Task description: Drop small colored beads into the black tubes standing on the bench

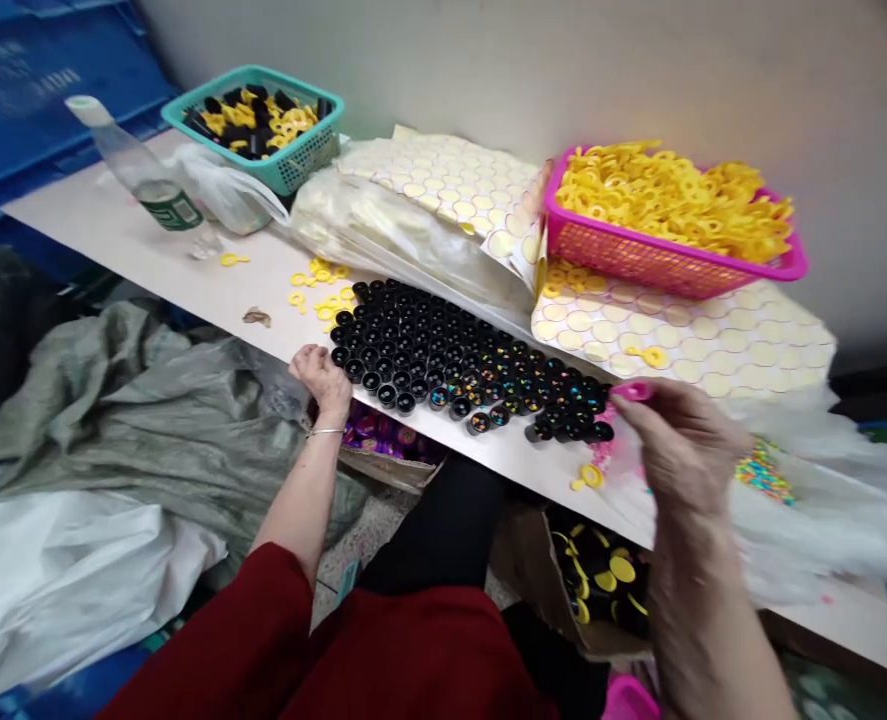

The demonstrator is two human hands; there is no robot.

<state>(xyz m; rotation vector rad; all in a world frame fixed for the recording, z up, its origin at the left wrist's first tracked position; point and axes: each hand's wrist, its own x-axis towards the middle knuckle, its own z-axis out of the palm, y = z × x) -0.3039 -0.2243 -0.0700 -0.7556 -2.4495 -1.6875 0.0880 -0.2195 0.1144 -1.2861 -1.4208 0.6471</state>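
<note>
Many small black tubes (443, 350) stand packed upright on the white table (158, 260); those toward the right hold coloured bits. My left hand (321, 378) rests at the table's front edge beside the left end of the tubes, fingers curled, and what it holds I cannot make out. My right hand (679, 440) hovers over the right end of the tubes, pinching a small pink cap (633, 391) between its fingertips.
A pink basket (638, 260) of yellow rings sits at the back right on sheets of round stickers (713, 335). A teal basket (293, 165) with black and yellow parts and a plastic bottle (139, 170) stand at the back left. Loose yellow rings (323, 290) lie nearby. Bags lie below.
</note>
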